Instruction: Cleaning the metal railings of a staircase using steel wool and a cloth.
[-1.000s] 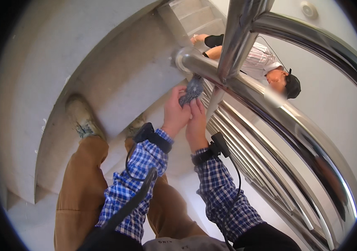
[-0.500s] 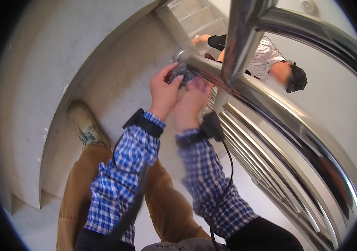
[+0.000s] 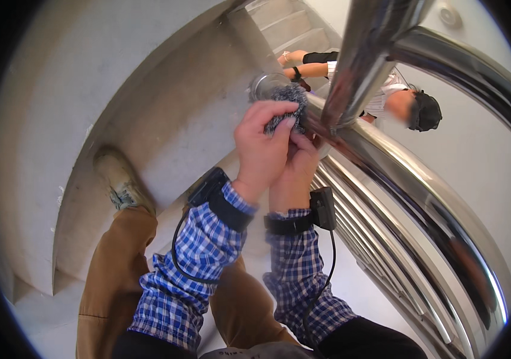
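A dark grey, fuzzy steel wool pad (image 3: 290, 99) rests against the upper side of a shiny metal handrail (image 3: 411, 164), close to the rail's rounded end. My left hand (image 3: 262, 143) is closed on this pad, thumb and fingers pinching its near edge. Just beneath and to the right, my right hand (image 3: 296, 170) is curled beside the rail, touching the left hand. Its fingertips are mostly hidden behind the left hand and the rail, so what they grip does not show.
A thick metal post (image 3: 360, 66) rises from the handrail on the right, with several thinner bars (image 3: 381, 233) below. Grey stairs (image 3: 195, 113) curve away on the left, where my shoe (image 3: 121, 176) stands. Beyond the railing, another person in a black cap (image 3: 426, 110) is lower down.
Both hands have shifted slightly right along the rail with the steel wool pad, and more of the pad shows. The other person's forearm has come further into view.
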Tool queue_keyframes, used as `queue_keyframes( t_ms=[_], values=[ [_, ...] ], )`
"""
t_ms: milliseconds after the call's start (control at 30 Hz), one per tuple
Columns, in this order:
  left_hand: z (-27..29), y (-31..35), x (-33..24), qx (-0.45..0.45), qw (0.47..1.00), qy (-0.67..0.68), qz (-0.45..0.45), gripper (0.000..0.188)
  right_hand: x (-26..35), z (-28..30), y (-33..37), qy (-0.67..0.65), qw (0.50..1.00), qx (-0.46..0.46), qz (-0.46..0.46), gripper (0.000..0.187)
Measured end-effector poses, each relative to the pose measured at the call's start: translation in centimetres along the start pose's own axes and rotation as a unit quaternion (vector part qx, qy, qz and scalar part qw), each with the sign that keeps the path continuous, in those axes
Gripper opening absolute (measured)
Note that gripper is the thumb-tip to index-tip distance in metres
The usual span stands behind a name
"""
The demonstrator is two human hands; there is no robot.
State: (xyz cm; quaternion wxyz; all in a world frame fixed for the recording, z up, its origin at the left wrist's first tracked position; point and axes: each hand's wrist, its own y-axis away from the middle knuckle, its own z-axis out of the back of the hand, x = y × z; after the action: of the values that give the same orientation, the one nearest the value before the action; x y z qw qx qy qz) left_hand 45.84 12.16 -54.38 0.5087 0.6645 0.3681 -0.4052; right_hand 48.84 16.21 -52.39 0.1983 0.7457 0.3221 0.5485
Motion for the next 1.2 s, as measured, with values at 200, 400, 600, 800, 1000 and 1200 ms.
queue_keyframes(
  t_ms=[200,400,600,800,1000,1200],
  values=[
    [-1.3,-1.4,0.8,0.053,0.997,-0.024,0.059,0.019,0.5,4.1,-3.0,0.126,0.989,0.06,-0.046,0.039],
    [-1.7,-0.3,0.5,0.007,0.996,-0.042,-0.073,0.018,-0.6,5.9,-4.1,-0.038,0.99,0.06,-0.124,0.037],
    [-1.1,1.1,-1.0,0.077,0.995,-0.023,-0.055,0.014,1.0,4.9,-2.5,-0.084,0.985,0.081,-0.124,0.035],
    [-0.1,-2.5,1.9,0.031,0.998,-0.043,0.037,0.016,-2.4,5.6,-5.5,-0.022,0.992,0.08,-0.097,0.029],
    [-1.0,1.1,-2.0,0.089,0.994,-0.025,-0.051,0.015,0.0,3.3,-1.9,-0.1,0.986,0.018,-0.133,0.024],
    [0.2,-2.9,3.3,0.062,0.992,-0.077,0.079,0.017,-3.0,4.1,-5.1,0.001,0.996,-0.022,-0.087,0.021]
  ],
)
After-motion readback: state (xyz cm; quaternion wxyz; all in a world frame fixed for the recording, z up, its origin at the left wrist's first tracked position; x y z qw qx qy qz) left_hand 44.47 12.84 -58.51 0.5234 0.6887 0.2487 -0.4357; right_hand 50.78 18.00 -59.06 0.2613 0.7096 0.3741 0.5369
